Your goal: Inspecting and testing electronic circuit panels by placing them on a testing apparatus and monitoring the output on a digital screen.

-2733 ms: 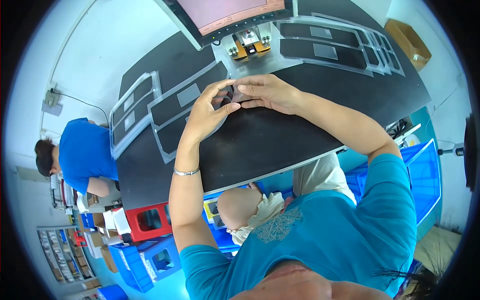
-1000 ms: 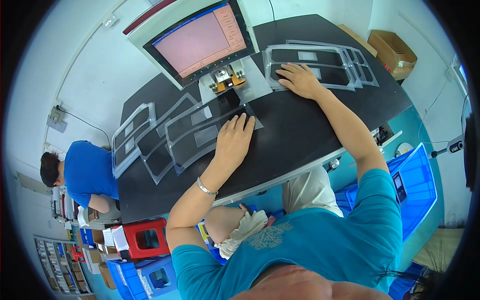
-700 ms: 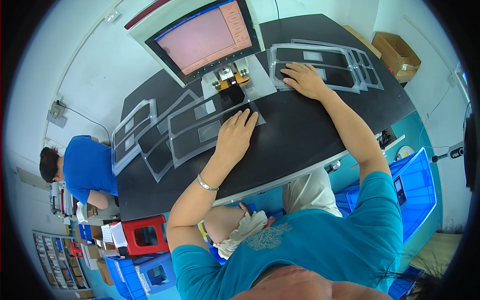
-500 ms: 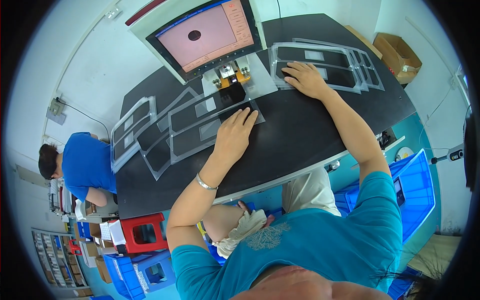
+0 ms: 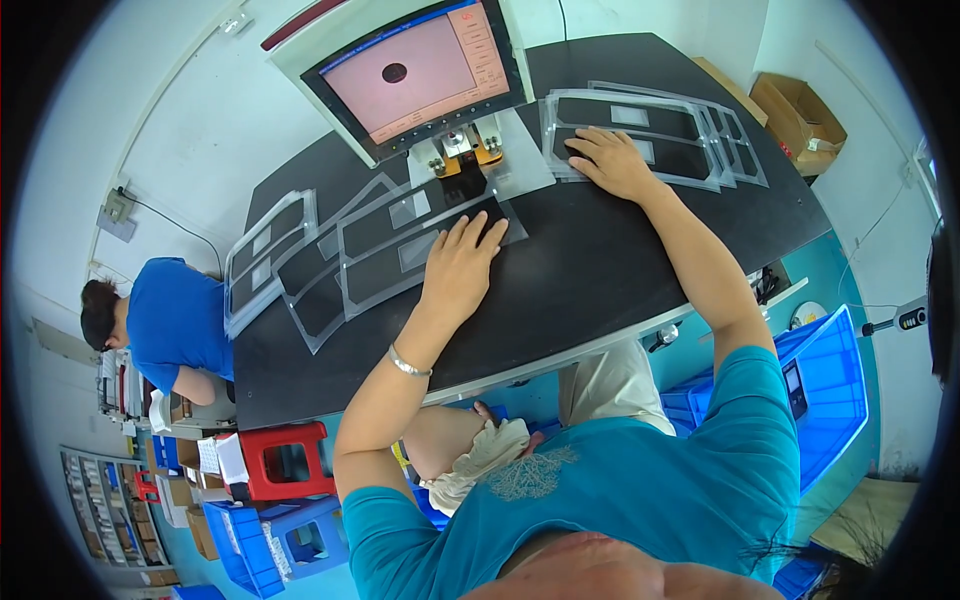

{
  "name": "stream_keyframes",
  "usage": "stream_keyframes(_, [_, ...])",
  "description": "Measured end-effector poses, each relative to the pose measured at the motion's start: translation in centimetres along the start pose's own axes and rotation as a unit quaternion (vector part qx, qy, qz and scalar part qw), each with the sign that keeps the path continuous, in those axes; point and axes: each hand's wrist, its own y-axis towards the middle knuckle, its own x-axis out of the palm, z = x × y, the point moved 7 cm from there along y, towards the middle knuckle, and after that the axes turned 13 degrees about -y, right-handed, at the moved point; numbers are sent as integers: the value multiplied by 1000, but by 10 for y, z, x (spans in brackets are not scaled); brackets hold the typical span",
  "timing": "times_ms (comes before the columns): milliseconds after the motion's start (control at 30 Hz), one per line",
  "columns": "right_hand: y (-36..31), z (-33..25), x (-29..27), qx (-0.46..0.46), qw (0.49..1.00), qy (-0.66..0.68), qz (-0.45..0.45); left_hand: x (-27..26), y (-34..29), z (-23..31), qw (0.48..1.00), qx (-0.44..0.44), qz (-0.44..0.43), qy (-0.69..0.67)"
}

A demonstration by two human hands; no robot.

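Your left hand (image 5: 462, 268) lies flat, fingers slightly spread, on a clear-edged sheet (image 5: 416, 250); your right hand (image 5: 614, 163) rests likewise on overlapping sheets (image 5: 672, 133).

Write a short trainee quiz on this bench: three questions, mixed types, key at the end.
1. True or false: the right hand lies over the fanned stack of clear-edged sheets to the right of the monitor.

2. Multiple choice: the dark shape on the monitor's pink area is (a) a square, (b) an oval, (c) a cross.

3. Fill in: a silver-coloured bangle circles the ____ wrist.

Key: 1 true; 2 b; 3 left.
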Motion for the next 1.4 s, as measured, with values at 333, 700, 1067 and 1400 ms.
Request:
stream_keyframes(333, [1,-3,-1,-2,1000,-1,0,21,23,-33,999,-42,1,3])
stream_keyframes(700, [1,3,3,0,1000,0,19,-18,10,-33,998,-7,43,-54])
stream_keyframes(1067, [1,-1,-3,-3,999,5,33,-10,28,-60,997,-74,27,15])
stream_keyframes(1400, [3,2,-4,1,999,21,28,2,31,-84,994,-76,73,-6])
